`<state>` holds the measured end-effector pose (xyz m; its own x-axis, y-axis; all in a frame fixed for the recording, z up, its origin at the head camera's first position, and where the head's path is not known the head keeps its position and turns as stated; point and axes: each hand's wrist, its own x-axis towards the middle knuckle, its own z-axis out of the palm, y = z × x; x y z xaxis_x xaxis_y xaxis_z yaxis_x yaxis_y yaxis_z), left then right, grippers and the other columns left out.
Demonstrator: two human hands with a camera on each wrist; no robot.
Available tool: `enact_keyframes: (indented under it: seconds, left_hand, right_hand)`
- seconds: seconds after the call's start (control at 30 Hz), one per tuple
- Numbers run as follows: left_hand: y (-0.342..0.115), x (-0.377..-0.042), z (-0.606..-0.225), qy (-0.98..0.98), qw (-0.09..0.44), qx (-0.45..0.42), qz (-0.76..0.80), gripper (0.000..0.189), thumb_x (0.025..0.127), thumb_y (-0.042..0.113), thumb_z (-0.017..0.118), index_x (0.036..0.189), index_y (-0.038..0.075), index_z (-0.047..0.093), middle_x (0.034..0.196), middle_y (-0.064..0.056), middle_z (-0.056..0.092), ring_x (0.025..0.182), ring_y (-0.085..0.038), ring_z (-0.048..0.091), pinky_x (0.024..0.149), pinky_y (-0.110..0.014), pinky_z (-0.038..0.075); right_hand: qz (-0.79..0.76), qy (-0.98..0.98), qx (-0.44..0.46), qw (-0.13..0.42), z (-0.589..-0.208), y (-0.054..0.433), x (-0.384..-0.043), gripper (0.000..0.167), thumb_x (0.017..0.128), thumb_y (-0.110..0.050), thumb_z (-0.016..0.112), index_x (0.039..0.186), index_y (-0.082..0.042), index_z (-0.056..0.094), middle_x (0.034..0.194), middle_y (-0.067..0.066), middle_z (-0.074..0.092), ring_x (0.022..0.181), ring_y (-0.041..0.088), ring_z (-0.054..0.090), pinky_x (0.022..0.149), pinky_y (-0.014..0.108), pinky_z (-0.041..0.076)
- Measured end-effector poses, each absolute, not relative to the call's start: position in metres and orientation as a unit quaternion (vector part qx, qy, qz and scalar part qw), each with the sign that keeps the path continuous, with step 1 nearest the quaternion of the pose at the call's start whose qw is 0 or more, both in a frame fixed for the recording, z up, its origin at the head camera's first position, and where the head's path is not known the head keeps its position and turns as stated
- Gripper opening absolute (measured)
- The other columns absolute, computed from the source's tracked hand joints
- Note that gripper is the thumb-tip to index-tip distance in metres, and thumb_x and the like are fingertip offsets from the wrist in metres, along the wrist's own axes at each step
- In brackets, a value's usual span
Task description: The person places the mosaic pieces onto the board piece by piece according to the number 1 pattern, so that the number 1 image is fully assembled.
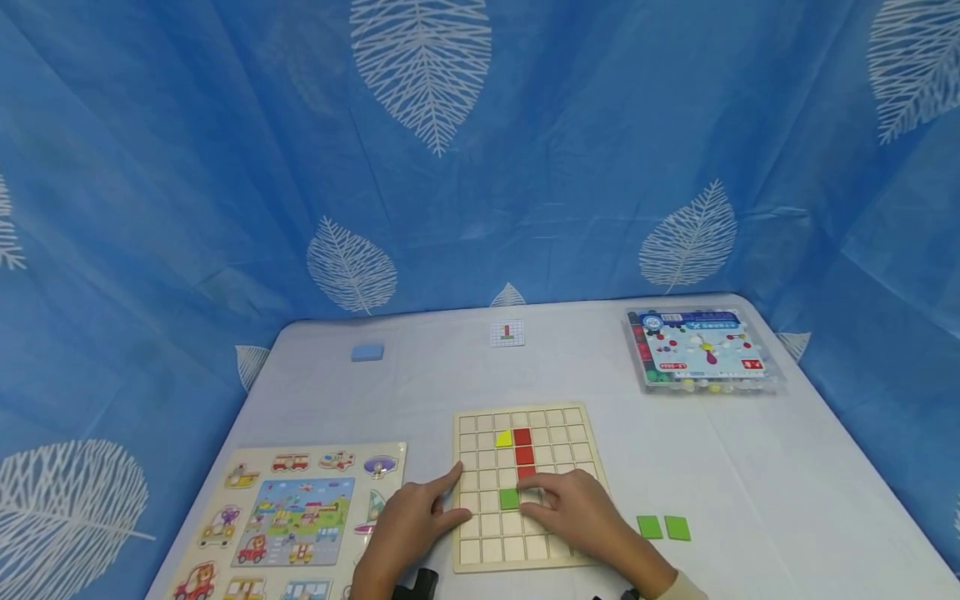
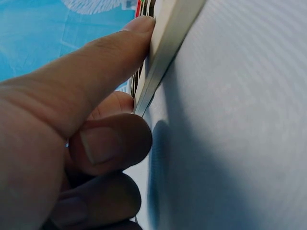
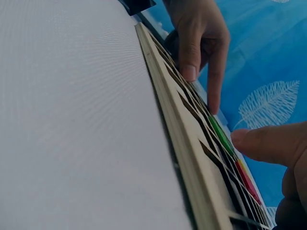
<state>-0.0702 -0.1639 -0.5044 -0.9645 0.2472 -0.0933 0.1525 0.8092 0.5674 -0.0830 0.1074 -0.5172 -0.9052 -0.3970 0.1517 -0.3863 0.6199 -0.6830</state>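
A light wooden grid board [image 1: 491,550] lies at the front middle. My left hand [image 1: 412,521] touches its left edge with thumb and forefinger spread apart; the left wrist view shows a digit against the edge and other fingers bent. Several coloured square tiles sit in the grid: a yellow tile [image 1: 503,438], a column of red tiles [image 1: 523,455] and a green tile [image 1: 509,498]. My right hand [image 1: 577,510] is over the board, thumb and forefinger beside the green tile. No tile shows between them. In the right wrist view a fingertip [image 3: 240,139] is close to the green.
Two green tiles [image 1: 663,527] lie right of the board. Behind it is a small pattern card [image 1: 507,333]. A blue block [image 1: 367,352] stands back left, a clear boxed set [image 1: 705,350] back right. A wooden picture puzzle [image 1: 225,475] fills the front left.
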Motion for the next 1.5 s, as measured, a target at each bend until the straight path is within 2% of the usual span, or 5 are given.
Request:
enact_keyframes:
  seconds: [0.3,0.53,1.07,1.23,1.5]
  left_hand:
    - [-0.163,-0.071,-0.505,0.947,0.076,0.113,0.289,0.070,0.086,0.052,0.076,0.146,0.020,0.060,0.055,0.013,0.045,0.047,-0.004,0.036,0.046,-0.025,0.032]
    - [-0.162,-0.072,-0.505,0.949,0.078,0.112,0.284,0.070,0.086,0.054,0.076,0.146,0.021,0.060,0.056,0.014,0.045,0.047,-0.004,0.036,0.047,-0.025,0.032]
    - [-0.163,-0.071,-0.503,0.949,0.091,0.107,0.281,0.071,0.086,0.053,0.075,0.146,0.020,0.060,0.057,0.013,0.046,0.048,-0.005,0.037,0.048,-0.026,0.034]
    - [-0.162,-0.072,-0.504,0.952,0.096,0.099,0.274,0.070,0.087,0.053,0.075,0.147,0.020,0.059,0.056,0.012,0.046,0.049,-0.006,0.038,0.048,-0.026,0.034]
    - [-0.161,-0.071,-0.504,0.951,0.093,0.100,0.276,0.070,0.087,0.052,0.075,0.147,0.020,0.059,0.056,0.012,0.046,0.048,-0.006,0.038,0.048,-0.026,0.034]
  right_hand:
    - [-0.420,0.881,-0.216,-0.025,-0.514,0.136,-0.074,0.014,0.087,-0.026,0.083,0.101,-0.025,0.081,0.052,-0.028,0.025,0.049,-0.007,0.021,0.047,0.017,0.026]
    - [-0.418,0.882,-0.212,-0.057,-0.512,0.169,-0.064,0.013,0.086,-0.024,0.084,0.099,-0.023,0.081,0.055,-0.028,0.025,0.051,-0.009,0.020,0.047,0.017,0.029]
    - [-0.388,0.920,-0.063,-0.015,-0.511,0.242,-0.038,0.017,0.082,-0.031,0.087,0.097,-0.033,0.078,0.052,-0.015,0.030,0.049,-0.002,0.022,0.053,0.023,0.037]
    - [-0.375,0.927,0.002,0.025,-0.510,0.253,-0.031,0.019,0.082,-0.032,0.087,0.099,-0.028,0.079,0.053,-0.010,0.033,0.049,0.002,0.027,0.051,0.023,0.033]
    - [-0.360,0.925,0.074,0.093,-0.513,0.267,-0.023,0.036,0.084,-0.032,0.085,0.115,-0.015,0.079,0.057,-0.003,0.037,0.051,0.010,0.035,0.052,0.025,0.032]
